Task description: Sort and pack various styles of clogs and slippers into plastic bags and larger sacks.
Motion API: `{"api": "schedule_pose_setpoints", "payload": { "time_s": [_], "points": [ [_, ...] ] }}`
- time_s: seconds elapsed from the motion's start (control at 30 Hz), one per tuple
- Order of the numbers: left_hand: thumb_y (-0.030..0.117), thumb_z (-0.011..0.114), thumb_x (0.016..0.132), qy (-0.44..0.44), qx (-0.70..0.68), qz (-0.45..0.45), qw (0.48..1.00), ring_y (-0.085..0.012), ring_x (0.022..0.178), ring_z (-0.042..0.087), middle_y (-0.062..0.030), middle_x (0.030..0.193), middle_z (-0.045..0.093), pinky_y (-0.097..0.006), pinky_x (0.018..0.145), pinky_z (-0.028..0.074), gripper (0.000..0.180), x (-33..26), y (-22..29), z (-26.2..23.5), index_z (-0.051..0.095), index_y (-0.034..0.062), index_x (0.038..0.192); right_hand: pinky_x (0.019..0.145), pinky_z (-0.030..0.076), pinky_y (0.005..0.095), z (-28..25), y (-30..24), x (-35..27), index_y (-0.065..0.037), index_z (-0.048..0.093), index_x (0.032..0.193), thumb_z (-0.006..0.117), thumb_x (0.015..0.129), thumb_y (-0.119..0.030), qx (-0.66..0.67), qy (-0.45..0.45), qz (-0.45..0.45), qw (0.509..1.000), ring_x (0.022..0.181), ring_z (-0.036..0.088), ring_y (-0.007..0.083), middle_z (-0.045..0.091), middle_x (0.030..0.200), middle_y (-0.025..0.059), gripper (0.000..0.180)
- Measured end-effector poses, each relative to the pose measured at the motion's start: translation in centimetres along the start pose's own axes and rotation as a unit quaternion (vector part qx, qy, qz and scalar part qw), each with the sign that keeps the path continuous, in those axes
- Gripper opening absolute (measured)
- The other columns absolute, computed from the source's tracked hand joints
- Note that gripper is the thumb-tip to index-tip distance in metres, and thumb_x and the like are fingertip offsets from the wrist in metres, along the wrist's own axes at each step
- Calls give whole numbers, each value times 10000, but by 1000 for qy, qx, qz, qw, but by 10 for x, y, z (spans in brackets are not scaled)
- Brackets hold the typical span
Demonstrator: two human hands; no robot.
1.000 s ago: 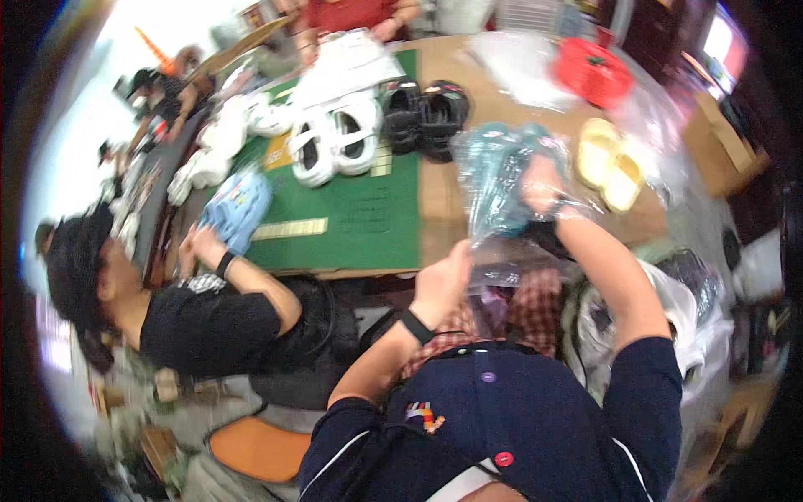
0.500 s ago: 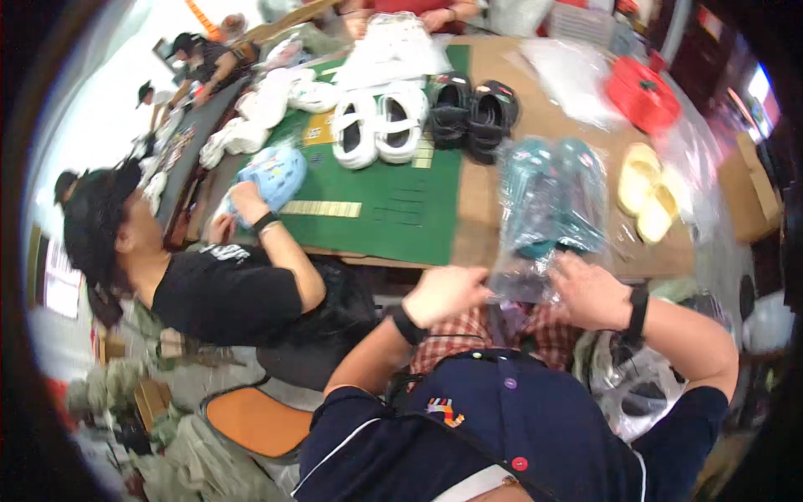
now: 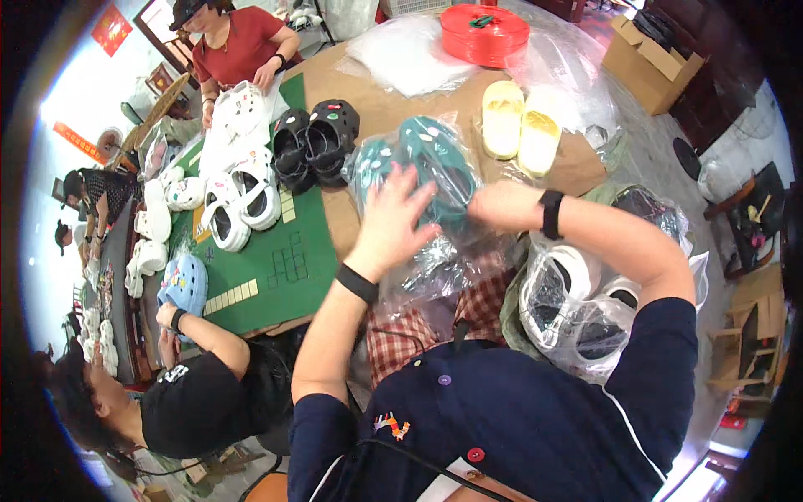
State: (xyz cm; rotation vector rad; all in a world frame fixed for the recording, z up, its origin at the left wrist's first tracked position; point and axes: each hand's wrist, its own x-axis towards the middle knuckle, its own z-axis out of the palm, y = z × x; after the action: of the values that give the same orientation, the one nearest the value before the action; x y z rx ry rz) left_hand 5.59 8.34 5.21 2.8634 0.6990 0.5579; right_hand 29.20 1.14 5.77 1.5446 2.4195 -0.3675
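Note:
A pair of teal clogs (image 3: pixel 439 155) lies inside a clear plastic bag (image 3: pixel 418 272) at the near edge of the table. The loose end of the bag hangs crumpled toward my lap. Spread fingers of my left hand (image 3: pixel 393 222) lie over the bag and the left clog. At the bag's right side, my right hand (image 3: pixel 504 206) is curled against the plastic, its fingertips mostly hidden. Beyond the bag on the right sits a pair of pale yellow slippers (image 3: pixel 520 125). Black clogs (image 3: pixel 316 146) stand to the left of the bag.
White clogs (image 3: pixel 242 205) rest on the green mat (image 3: pixel 280 272). A co-worker at left touches a blue clog (image 3: pixel 184 284); another person across handles white shoes (image 3: pixel 238 117). A red tape roll (image 3: pixel 485 35) lies at the back. Bagged white clogs (image 3: pixel 577 309) are by my right elbow.
My view has swung to the right. My left hand has moved from the bag's near end up onto the clogs, and my right hand has moved to the bag's right side.

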Motion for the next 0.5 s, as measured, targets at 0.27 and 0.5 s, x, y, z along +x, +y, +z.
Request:
{"api": "schedule_pose_setpoints", "payload": {
  "time_s": [0.27, 0.5],
  "points": [
    [199, 652, 774, -6, 111, 51, 993, -298, 1275, 396, -95, 1374, 435, -572, 1016, 294, 479, -18, 17, 59, 544, 223, 1240, 668, 535, 432, 43, 20, -7, -55, 677, 864, 619, 705, -127, -9, 48, 22, 999, 784, 654, 328, 664, 811, 155, 184],
    [250, 675, 784, -48, 152, 14, 987, -326, 1339, 297, -150, 1439, 348, -581, 1066, 190, 571, -27, 25, 41, 482, 179, 1316, 757, 499, 377, -56, 26, -83, -28, 636, 1037, 584, 791, -214, 152, 162, 1, 975, 856, 628, 324, 665, 915, 175, 313]
  ]
}}
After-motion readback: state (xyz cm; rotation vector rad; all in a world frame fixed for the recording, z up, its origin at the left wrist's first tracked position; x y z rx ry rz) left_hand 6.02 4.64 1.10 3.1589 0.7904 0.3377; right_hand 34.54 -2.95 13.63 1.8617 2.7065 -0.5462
